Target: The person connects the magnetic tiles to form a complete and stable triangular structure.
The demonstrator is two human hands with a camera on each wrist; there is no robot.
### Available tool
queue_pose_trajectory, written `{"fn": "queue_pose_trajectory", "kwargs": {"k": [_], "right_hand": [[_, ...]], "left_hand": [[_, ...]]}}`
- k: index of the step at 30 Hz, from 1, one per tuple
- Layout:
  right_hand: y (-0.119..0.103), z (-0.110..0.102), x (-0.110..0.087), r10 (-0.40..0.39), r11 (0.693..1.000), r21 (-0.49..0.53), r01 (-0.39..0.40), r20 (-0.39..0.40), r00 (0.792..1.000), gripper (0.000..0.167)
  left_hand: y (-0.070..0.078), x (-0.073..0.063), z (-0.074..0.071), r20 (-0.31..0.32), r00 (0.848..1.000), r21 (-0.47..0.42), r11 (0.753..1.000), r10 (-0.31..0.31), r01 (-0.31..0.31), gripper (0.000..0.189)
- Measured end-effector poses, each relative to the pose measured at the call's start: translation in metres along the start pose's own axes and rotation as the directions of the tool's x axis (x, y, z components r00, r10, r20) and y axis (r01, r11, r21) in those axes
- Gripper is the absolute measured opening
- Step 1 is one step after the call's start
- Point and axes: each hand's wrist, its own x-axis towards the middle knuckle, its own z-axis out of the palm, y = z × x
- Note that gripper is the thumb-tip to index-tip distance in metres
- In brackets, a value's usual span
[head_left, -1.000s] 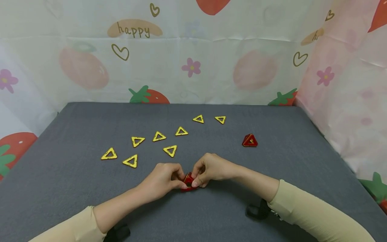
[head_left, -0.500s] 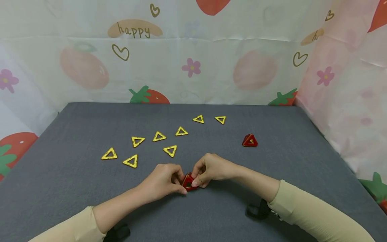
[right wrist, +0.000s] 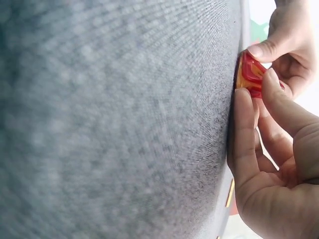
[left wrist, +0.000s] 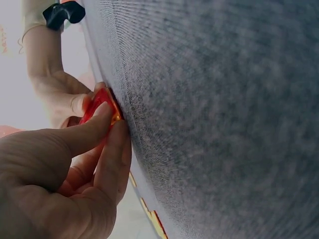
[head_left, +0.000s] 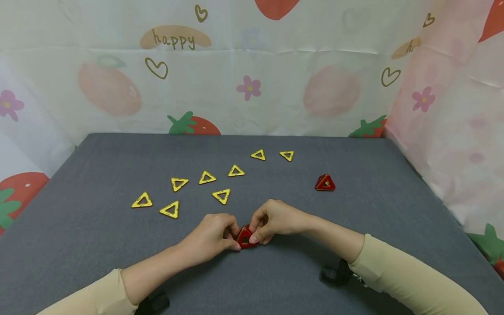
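A small red pyramid built of see-through triangular tiles with open centres stands on the grey cloth, close to the person. My left hand holds its left side, thumb low at the front corner and fingers behind. From the right, my right hand pinches it with the thumb across the front face. In the left wrist view the left thumb presses on a red face of the pyramid. The right wrist view shows the pyramid between both hands, its lower edge at the cloth. Fingers hide much of its far side.
Several yellow triangular tiles lie flat and spread out beyond the hands, mostly to the left. A second red pyramid stands at the right. The grey-covered table ends at a printed curtain behind and at the right.
The pyramid's near face, lying low a second ago, now stands up against the rest. The left thumb has shifted slightly with it; the right hand has stayed almost still.
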Motion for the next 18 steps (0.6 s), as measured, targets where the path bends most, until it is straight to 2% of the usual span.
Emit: {"fn": "queue_pose_trajectory", "kwargs": {"k": [18], "right_hand": [[-0.0016, 0.0005, -0.0012, 0.015, 0.998, -0.057, -0.017, -0.038, 0.999, 0.013]], "left_hand": [[-0.0004, 0.0002, -0.0004, -0.005, 1.0, -0.002, 1.0, -0.017, 0.017, 0.016]]}}
